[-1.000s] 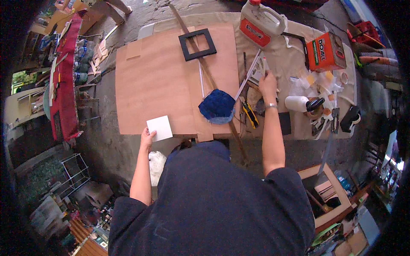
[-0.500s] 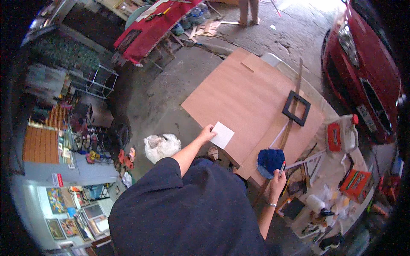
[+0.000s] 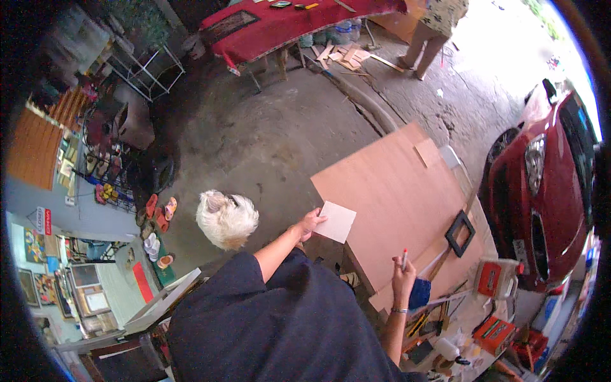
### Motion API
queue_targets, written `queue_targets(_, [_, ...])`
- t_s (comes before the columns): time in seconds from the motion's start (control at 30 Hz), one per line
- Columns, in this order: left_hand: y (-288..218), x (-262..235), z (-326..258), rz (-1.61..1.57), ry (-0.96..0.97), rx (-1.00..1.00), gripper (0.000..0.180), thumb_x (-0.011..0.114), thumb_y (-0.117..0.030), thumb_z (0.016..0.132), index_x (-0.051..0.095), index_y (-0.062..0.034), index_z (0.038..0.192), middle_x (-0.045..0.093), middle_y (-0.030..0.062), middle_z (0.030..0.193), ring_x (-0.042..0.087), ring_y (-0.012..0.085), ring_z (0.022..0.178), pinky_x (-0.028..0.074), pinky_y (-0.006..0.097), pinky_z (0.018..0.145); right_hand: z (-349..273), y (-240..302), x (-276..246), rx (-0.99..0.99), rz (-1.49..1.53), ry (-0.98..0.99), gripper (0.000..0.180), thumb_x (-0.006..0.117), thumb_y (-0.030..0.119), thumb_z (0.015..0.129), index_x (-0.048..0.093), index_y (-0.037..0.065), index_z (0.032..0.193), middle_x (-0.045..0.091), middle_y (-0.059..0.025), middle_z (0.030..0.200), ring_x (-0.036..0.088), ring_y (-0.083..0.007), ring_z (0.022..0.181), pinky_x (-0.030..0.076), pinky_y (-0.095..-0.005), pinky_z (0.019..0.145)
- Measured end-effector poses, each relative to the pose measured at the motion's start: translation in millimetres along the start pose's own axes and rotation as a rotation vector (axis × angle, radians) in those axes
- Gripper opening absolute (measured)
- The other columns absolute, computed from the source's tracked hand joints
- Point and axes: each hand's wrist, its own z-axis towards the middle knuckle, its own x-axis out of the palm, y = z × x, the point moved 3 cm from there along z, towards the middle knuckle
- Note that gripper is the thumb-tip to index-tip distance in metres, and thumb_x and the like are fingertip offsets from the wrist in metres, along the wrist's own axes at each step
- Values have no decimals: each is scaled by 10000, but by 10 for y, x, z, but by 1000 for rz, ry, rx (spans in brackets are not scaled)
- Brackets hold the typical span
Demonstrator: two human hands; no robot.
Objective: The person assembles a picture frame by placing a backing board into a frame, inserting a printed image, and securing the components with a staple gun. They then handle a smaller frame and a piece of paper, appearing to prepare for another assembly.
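My left hand (image 3: 310, 224) pinches one corner of a square off-white card (image 3: 337, 223), held over the near left edge of a large brown board (image 3: 398, 184). In my right hand (image 3: 403, 280), a slim pen (image 3: 404, 258) with a red end points upward. Partly behind my right wrist lies a dark blue cloth piece (image 3: 419, 294). A black square frame (image 3: 459, 233) rests on the board's right side, by a long wooden strip (image 3: 439, 261).
A white furry dog (image 3: 226, 218) is on the floor at my left. To the right stand a white-and-red jug (image 3: 496, 278), an orange box (image 3: 494, 335) and a red car (image 3: 538, 191). A person (image 3: 433, 38) stands beyond, near a red-covered table (image 3: 299, 32).
My view has swung left, so the board sits farther right. My right hand has moved away from the blue cloth, still with the pen. The card stays in my left hand.
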Motion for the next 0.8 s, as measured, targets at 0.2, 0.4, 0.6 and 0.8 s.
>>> queue_targets(0.2, [-596, -697, -275, 44, 87, 214, 405, 597, -170, 937, 440, -54, 1292, 578, 82, 1175, 592, 182, 1014, 500, 373, 881, 280, 953, 1891, 37, 318, 245, 253, 637, 210, 937, 642, -42, 962, 561, 1, 723, 502, -87, 612, 440, -264, 581])
queue_targets(0.4, [-1462, -1453, -662, -76, -86, 369, 351, 613, -132, 941, 475, -27, 1246, 620, 76, 1130, 589, 159, 1035, 480, 342, 904, 529, 2039, 3111, 89, 263, 645, 202, 679, 190, 902, 609, 2, 878, 541, 38, 716, 458, -66, 622, 388, -241, 564])
queue_targets(0.6, [-1907, -2201, -558, -198, -312, 465, 346, 640, -139, 928, 502, -32, 1226, 652, 85, 1093, 619, 150, 959, 492, 328, 877, 1106, 2529, 3925, 0, 194, 854, 213, 704, 206, 891, 610, 16, 910, 611, 10, 725, 485, -58, 612, 380, -242, 539])
queue_targets(0.8, [-2365, -2850, -63, -255, -434, 344, 395, 654, -165, 920, 510, -55, 1272, 658, 66, 1089, 626, 149, 946, 518, 321, 818, 1953, 2584, 4974, 68, 272, 942, 183, 665, 190, 918, 612, 16, 938, 685, -24, 776, 538, -56, 625, 401, -235, 532])
